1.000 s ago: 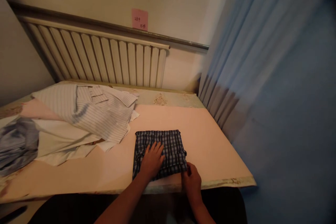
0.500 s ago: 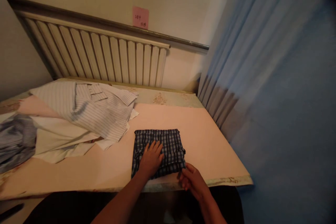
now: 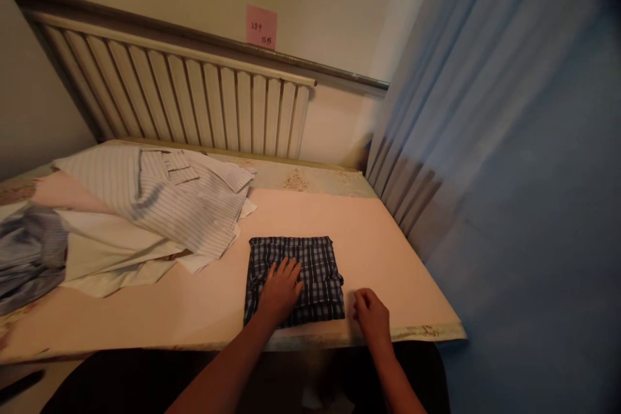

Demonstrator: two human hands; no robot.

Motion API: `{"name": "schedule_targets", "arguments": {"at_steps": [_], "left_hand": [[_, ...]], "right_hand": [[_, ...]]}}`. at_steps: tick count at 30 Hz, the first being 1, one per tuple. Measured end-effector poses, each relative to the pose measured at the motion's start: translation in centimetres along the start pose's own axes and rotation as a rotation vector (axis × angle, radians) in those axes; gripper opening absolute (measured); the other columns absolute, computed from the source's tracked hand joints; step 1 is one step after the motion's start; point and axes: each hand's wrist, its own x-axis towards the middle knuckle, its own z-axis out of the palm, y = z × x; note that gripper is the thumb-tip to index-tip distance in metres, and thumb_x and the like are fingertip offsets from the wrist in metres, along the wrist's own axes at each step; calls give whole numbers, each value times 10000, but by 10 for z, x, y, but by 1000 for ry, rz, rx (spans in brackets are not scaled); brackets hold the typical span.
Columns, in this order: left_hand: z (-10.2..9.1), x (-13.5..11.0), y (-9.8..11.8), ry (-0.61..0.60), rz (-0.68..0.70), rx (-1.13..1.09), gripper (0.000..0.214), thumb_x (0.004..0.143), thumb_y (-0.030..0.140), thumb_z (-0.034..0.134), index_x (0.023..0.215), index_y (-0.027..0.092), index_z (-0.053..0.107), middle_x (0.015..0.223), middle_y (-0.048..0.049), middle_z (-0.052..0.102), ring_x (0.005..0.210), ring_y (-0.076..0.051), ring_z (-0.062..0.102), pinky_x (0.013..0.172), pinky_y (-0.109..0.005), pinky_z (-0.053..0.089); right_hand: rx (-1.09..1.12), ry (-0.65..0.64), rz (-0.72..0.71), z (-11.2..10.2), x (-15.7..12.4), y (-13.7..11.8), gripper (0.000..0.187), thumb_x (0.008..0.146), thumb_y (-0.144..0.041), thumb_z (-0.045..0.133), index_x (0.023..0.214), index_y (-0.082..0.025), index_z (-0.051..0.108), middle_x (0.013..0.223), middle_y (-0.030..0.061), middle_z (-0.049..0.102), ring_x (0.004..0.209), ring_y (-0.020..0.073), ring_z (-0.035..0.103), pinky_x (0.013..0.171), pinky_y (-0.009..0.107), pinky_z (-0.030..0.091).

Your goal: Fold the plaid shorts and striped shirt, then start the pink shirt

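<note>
A dark blue plaid garment (image 3: 315,272), folded into a rough square, lies near the front edge of the pink sheet. My left hand (image 3: 280,288) rests flat on its left middle part, fingers stretched out and a little spread. Just right of the garment's lower right corner is my right hand (image 3: 371,314), apart from the cloth. Its fingers are curled in toward the thumb, and nothing shows between them.
Left on the bed is a heap with a striped shirt (image 3: 184,207), a cream cloth (image 3: 111,252) and a grey-blue garment (image 3: 32,252). A blue curtain (image 3: 485,207) hangs along the right side. A radiator (image 3: 194,100) stands behind the bed (image 3: 378,259).
My right hand has moved right and slightly up, away from the garment's lower right corner, and its fingers have curled in. My left hand stays on the cloth.
</note>
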Motion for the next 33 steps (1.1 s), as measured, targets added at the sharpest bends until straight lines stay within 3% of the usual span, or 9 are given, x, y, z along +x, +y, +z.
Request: {"name": "schedule_targets", "arguments": {"at_steps": [4, 6, 9, 14, 25, 33], "left_hand": [[0, 0, 0, -10, -4, -5, 455, 923, 357, 440, 1363, 245, 476, 1433, -59, 496, 1348, -274, 391, 1110, -525, 285], [-1, 0, 0, -17, -1, -9, 462, 920, 352, 443, 1368, 242, 470, 1436, -62, 492, 1351, -276, 385, 1106, -534, 287], [-3, -2, 0, -24, 0, -12, 455, 918, 333, 440, 1364, 252, 475, 1434, -59, 495, 1354, -276, 381, 1103, -543, 293], [-8, -8, -7, -13, -41, 11, 446, 918, 340, 443, 1354, 257, 489, 1434, -46, 496, 1367, -287, 361, 1109, -541, 283], [-18, -30, -36, -2, -99, 97, 457, 937, 338, 414, 1381, 238, 461, 1459, -52, 465, 1369, -292, 359, 1096, -537, 302], [-25, -54, -60, 4, -13, 44, 463, 955, 312, 387, 1413, 259, 418, 1464, -39, 459, 1383, -241, 352, 1109, -481, 315]], "right_hand": [[-173, -29, -399, 18, 14, -45, 314, 901, -285, 370, 1008, -206, 654, 1024, 79, 698, 960, 213, 645, 889, 361, 488], [-253, -93, -584, 40, 18, -57, 350, 912, -230, 377, 1149, -184, 630, 1203, 108, 644, 1139, 230, 577, 1010, 406, 429], [-430, -211, -758, 72, 22, -55, 399, 907, -228, 464, 1293, -186, 552, 1398, 119, 507, 1339, 270, 399, 1108, 492, 315], [-565, -313, -784, 85, 22, -31, 466, 911, -317, 531, 1365, -225, 478, 1467, 89, 431, 1382, 279, 331, 1132, 546, 244], [-567, -380, -806, 53, 2, -15, 586, 844, -226, 588, 1408, -234, 425, 1494, 61, 392, 1412, 277, 270, 1146, 547, 239], [-517, -400, -813, 39, -9, 3, 684, 770, -230, 657, 1411, -207, 418, 1473, 99, 418, 1402, 298, 290, 1138, 560, 254]]}}
